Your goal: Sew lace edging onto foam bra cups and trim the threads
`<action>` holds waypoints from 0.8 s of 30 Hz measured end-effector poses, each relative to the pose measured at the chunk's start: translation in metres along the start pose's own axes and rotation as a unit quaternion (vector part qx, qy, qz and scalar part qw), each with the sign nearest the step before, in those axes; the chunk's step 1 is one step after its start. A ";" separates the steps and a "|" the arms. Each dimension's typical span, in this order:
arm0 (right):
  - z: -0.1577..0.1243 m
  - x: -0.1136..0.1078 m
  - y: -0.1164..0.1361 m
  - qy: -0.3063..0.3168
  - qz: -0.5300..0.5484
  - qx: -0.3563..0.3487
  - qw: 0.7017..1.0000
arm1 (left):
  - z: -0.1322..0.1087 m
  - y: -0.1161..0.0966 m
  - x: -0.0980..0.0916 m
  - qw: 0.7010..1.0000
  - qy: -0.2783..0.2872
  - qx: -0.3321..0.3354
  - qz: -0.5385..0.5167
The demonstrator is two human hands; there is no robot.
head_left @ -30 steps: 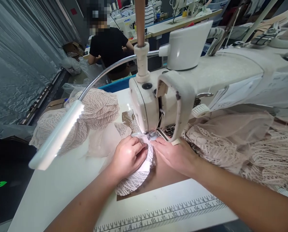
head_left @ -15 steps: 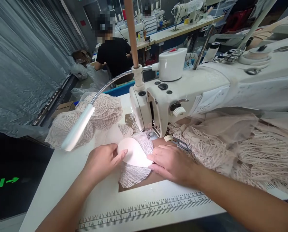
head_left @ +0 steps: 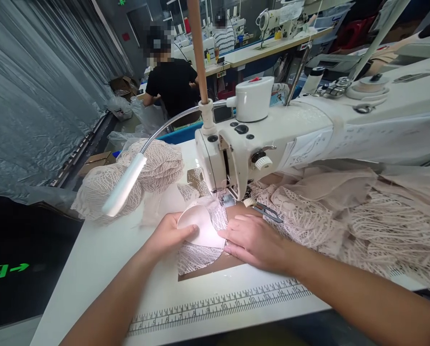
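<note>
A smooth, pale pink bra cup [head_left: 206,231] lies over a piece of cream lace [head_left: 196,259] in front of the sewing machine's needle area. My left hand [head_left: 171,233] grips the cup's left edge, thumb on top and the other fingers hidden beneath. At the cup's right tip, my right hand [head_left: 249,240] pinches the cup and lace together with its fingertips. The sewing machine head [head_left: 220,163] stands just beyond both hands, and lace reaches up close to its presser foot.
Stacked lace pieces [head_left: 157,166] sit at the left back under a lamp [head_left: 124,185]. More lace and mesh [head_left: 309,216] are heaped to the right. A printed ruler scale [head_left: 215,307] runs along the table front. A person in black [head_left: 171,86] sits farther back.
My left hand has moved slightly right and wrapped farther around the cup's edge, tilting that side up a little. The right hand stays at the tip. The camera view has shifted slightly.
</note>
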State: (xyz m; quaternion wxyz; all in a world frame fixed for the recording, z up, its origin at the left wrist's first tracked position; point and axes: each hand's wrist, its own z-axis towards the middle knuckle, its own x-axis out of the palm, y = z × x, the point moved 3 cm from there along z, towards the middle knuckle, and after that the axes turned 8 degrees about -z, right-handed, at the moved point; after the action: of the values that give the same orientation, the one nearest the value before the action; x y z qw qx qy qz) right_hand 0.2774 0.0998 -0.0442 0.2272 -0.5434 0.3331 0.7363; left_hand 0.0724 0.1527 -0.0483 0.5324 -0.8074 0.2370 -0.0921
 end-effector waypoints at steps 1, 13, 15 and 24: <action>0.000 0.000 0.000 0.001 -0.003 0.000 1.000 | 0.000 0.000 -0.001 0.999 -0.002 0.005 0.032; 0.002 0.002 -0.001 -0.002 -0.013 -0.005 1.000 | -0.026 -0.055 0.020 0.755 -0.081 0.404 0.510; 0.002 0.002 -0.001 -0.007 -0.019 -0.005 1.000 | -0.013 -0.047 0.036 0.744 0.010 0.435 0.507; 0.002 -0.002 -0.008 -0.087 -0.009 0.020 0.996 | 0.015 -0.014 0.045 0.726 0.063 0.461 0.506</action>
State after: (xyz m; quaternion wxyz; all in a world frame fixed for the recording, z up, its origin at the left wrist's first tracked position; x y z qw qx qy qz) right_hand 0.2816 0.1066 -0.0442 0.2730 -0.4753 0.3221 0.7719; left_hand 0.1220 0.1483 -0.0463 0.7904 -0.2151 0.5719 0.0429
